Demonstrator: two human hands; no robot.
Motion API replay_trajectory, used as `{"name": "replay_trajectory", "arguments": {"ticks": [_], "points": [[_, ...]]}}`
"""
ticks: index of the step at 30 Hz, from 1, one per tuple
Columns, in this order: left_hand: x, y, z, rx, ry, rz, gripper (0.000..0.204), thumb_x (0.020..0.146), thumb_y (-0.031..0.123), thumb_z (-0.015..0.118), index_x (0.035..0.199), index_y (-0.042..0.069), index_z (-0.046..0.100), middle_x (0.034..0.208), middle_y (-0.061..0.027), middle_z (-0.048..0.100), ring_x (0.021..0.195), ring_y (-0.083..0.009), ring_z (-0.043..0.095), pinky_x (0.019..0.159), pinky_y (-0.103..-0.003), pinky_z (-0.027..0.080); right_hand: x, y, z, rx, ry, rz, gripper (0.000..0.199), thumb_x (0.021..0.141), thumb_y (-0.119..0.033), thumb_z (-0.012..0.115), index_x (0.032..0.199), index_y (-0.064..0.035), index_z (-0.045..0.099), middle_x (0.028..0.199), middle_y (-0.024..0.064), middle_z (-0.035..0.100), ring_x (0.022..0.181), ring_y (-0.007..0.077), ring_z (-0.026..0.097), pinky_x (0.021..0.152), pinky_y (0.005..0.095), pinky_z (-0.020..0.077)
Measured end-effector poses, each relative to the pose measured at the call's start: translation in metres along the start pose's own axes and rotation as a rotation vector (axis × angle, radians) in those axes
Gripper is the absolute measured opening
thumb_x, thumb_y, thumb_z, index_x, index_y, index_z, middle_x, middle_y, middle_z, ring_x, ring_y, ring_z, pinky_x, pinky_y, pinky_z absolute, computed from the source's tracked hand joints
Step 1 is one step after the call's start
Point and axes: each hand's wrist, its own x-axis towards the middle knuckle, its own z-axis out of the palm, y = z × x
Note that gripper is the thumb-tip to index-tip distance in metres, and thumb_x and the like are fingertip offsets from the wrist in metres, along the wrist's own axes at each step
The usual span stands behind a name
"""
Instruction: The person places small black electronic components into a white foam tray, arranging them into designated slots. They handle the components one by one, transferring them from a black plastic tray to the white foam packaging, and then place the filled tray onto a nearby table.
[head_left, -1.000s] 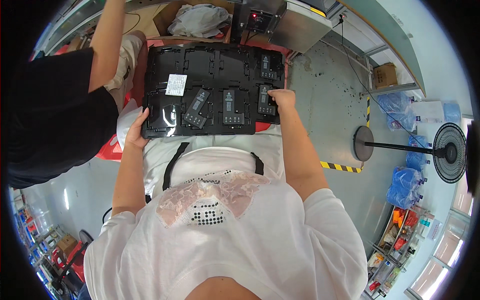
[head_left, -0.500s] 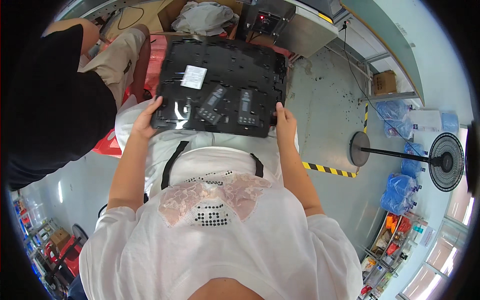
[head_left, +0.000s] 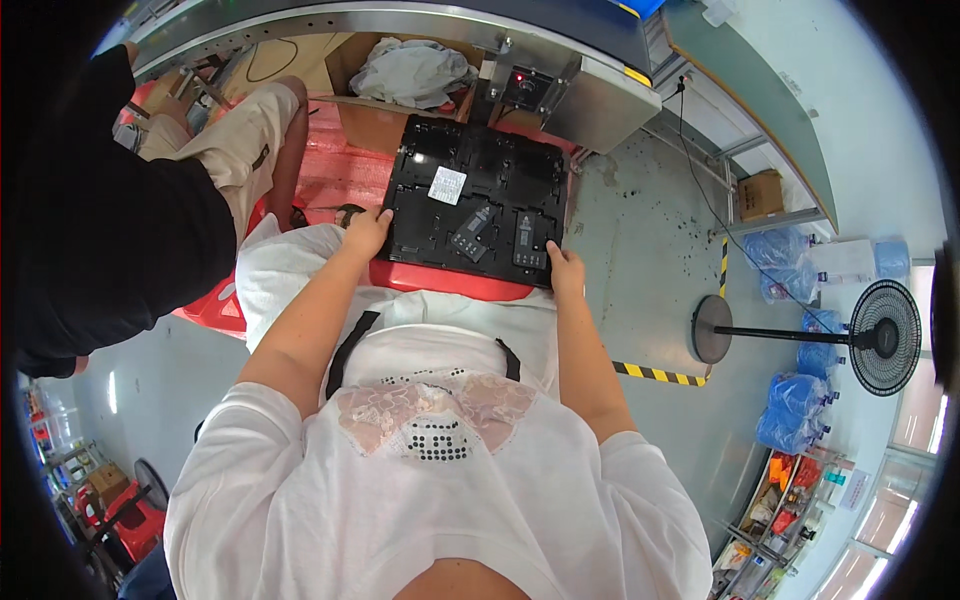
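A black rectangular molded plastic tray (head_left: 530, 165) is gripped at its near left edge by my left hand (head_left: 368, 232) and at its near right edge by my right hand (head_left: 566, 268). On its upper side lie a white printed label (head_left: 447, 184) and two dark, remote-like pieces with rows of small dots, one tilted (head_left: 472, 233) and one nearly straight (head_left: 529, 240). Below the tray's near edge shows a red surface (head_left: 450, 280), just in front of my lap. I cannot tell whether the tray rests on it.
Beyond the tray stand a cardboard box with pale cloth (head_left: 412, 72) and a metal control box (head_left: 603, 105) under a bench. A seated co-worker in black (head_left: 120, 230) is close on the left. To the right are a standing fan (head_left: 885, 338) and blue-wrapped water bottles (head_left: 795, 410).
Both hands have carried the tray down and away from my body, slightly to the right. The red surface now shows along its near edge. Both hands keep their grip.
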Motion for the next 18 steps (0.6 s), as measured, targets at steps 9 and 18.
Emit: {"name": "replay_trajectory", "arguments": {"ticks": [9, 18], "points": [[-0.004, -0.013, 0.003, -0.032, 0.010, -0.109, 0.038, 0.085, 0.031, 0.051, 0.102, -0.003, 0.058, 0.095, -0.0252, 0.061, 0.091, -0.0366, 0.059, 0.082, -0.043, 0.046, -0.043, -0.058, -0.033, 0.413, -0.387, 0.452, 0.059, 0.080, -0.043, 0.063, 0.111, 0.0050, 0.051, 0.096, 0.0151, 0.061, 0.081, 0.0238, 0.062, 0.067, 0.0410, 0.0512], [-0.059, 0.039, -0.031, -0.865, -0.466, -0.525, 0.049, 0.078, 0.036, 0.066, 0.104, -0.004, 0.057, 0.088, -0.0093, 0.064, 0.073, -0.0168, 0.063, 0.064, -0.027, 0.050, -0.090, -0.028, -0.074, 0.827, -0.515, 0.430, 0.050, 0.080, -0.016, 0.065, 0.121, 0.0019, 0.042, 0.111, 0.0126, 0.055, 0.098, 0.0208, 0.058, 0.084, 0.0346, 0.0486]]}}
